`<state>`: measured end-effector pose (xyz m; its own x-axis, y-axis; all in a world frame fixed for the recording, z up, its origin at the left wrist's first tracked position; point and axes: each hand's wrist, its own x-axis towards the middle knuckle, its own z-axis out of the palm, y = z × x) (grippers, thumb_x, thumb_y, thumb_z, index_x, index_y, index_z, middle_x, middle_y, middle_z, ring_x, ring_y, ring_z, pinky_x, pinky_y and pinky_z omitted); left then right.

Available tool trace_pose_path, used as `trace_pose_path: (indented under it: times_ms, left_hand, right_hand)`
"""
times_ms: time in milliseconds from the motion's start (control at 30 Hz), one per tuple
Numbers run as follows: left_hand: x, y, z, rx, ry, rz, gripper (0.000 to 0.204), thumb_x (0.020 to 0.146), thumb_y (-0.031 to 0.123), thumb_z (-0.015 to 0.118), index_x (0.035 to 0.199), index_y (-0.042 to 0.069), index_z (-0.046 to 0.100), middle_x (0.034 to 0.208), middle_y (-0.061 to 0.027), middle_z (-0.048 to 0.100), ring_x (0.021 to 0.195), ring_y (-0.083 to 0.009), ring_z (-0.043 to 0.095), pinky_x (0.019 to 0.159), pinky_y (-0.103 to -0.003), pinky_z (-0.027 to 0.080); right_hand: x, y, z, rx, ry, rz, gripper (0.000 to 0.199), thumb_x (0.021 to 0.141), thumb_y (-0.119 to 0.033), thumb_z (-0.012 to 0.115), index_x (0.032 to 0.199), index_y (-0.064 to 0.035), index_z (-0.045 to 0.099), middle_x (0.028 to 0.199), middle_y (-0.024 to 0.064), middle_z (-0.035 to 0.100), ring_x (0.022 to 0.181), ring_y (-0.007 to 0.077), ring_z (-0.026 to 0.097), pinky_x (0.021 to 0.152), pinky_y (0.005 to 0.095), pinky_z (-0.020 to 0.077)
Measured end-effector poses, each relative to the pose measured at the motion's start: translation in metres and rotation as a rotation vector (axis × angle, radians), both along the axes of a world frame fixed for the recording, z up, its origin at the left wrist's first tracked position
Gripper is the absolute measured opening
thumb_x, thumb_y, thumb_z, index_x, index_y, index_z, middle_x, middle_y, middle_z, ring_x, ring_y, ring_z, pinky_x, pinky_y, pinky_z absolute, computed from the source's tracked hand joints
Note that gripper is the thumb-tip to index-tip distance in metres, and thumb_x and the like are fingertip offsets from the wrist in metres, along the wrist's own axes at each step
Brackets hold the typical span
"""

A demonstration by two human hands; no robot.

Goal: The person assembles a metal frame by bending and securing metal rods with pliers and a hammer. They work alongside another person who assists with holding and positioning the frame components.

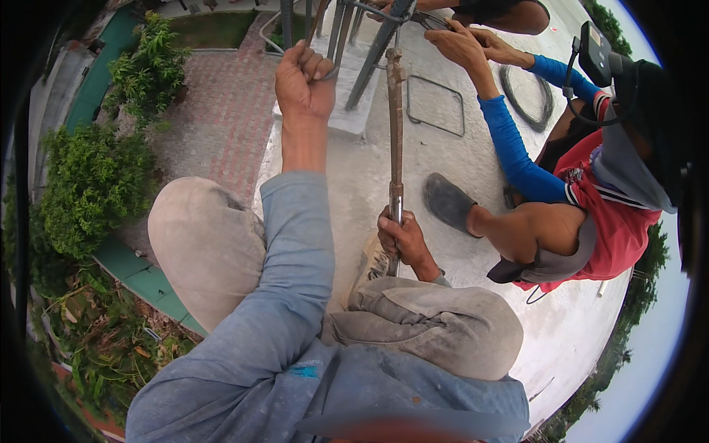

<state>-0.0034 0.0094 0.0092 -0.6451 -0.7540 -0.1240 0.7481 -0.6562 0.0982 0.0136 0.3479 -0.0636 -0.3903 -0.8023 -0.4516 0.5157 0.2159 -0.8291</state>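
Observation:
Upright steel rebars point(371, 59) rise in a cage from a white concrete block at the top middle. My left hand point(304, 81) is closed round a thin steel rod at the cage's left side; the fingers hide part of it. Lower and to the right, my right hand point(403, 235) grips a long rusty steel bar point(396, 133) by its shiny lower part. The bar points away from me, and its notched far end is beside the cage at a thin crossbar. Whether the two touch, I cannot tell.
At right a co-worker in blue sleeves point(509, 140) and red shirt holds pliers point(430, 21) by the cage. A rectangular steel stirrup point(463, 118) and a wire coil point(548, 111) lie on the concrete slab point(458, 166). Left of its edge, brick paving point(210, 111) and trees point(96, 184) lie below.

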Motion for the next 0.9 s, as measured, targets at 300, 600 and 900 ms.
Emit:
trace_pose_path:
  times_ms: [300, 600, 900]
  left_hand:
    - [0.002, 0.001, 0.006, 0.029, -0.037, 0.006, 0.024, 0.098, 0.003, 0.059, 0.084, 0.011, 0.042, 0.067, 0.0053, 0.029, 0.055, -0.0080, 0.028, 0.051, -0.026, 0.030]
    - [0.001, 0.000, 0.002, 0.007, 0.000, -0.006, 0.029, 0.101, 0.002, 0.055, 0.080, 0.014, 0.038, 0.064, 0.0057, 0.029, 0.051, -0.0068, 0.030, 0.052, -0.026, 0.031]
    - [0.000, 0.000, 0.001, -0.030, -0.001, 0.004, 0.026, 0.101, 0.001, 0.053, 0.083, 0.013, 0.040, 0.066, 0.0056, 0.030, 0.052, -0.0069, 0.029, 0.053, -0.026, 0.031]
  right_hand:
    - [-0.004, 0.003, 0.002, 0.021, -0.038, -0.032, 0.026, 0.100, -0.024, 0.069, 0.090, -0.0067, 0.053, 0.060, -0.0007, 0.045, 0.044, 0.0082, 0.041, 0.040, 0.0249, 0.0349]
    - [-0.060, 0.005, 0.015, 0.088, 0.154, -0.030, 0.025, 0.097, -0.025, 0.070, 0.095, -0.0050, 0.056, 0.062, -0.0029, 0.046, 0.044, 0.0066, 0.040, 0.039, 0.0253, 0.0310]
    - [-0.053, 0.019, 0.015, 0.116, 0.065, 0.000, 0.020, 0.093, -0.015, 0.069, 0.086, -0.0058, 0.054, 0.060, -0.0013, 0.048, 0.043, 0.0080, 0.043, 0.039, 0.0258, 0.0337]
